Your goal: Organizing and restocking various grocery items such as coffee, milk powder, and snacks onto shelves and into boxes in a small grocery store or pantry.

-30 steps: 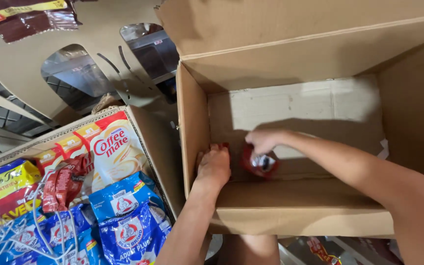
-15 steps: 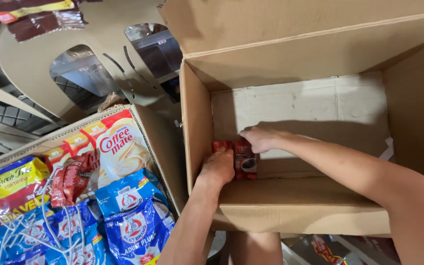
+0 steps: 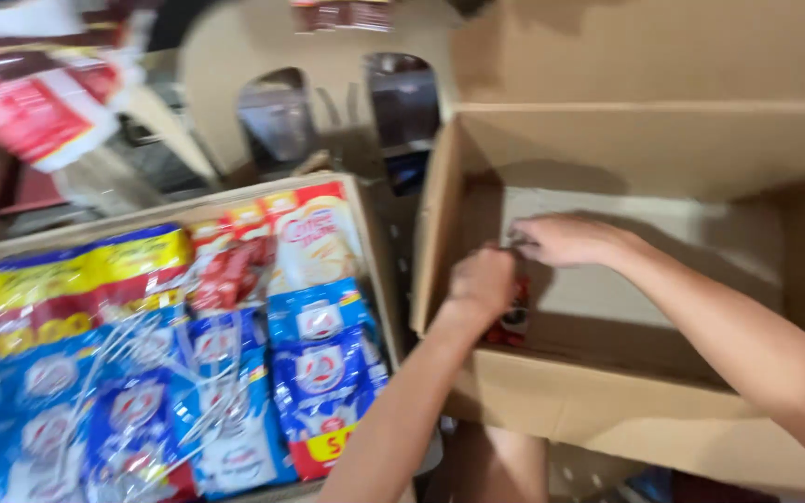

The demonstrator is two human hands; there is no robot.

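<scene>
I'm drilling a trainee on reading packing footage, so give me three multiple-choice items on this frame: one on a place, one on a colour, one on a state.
1. Where are both hands?
A. Inside the open box
B. In the sachet tray
C. On the floor

2. What colour are most of the sachets nearest the camera?
A. Green
B. Blue
C. Black

3. How do the open box's flaps stand?
A. Taped shut
B. Folded closed
C. Open

Answers:
1 A: the left hand and right hand sit in the open box, at a red pack by its left wall.
2 B: the sachets in the tray are mostly blue.
3 C: the flaps stand apart and the inside shows.
</scene>
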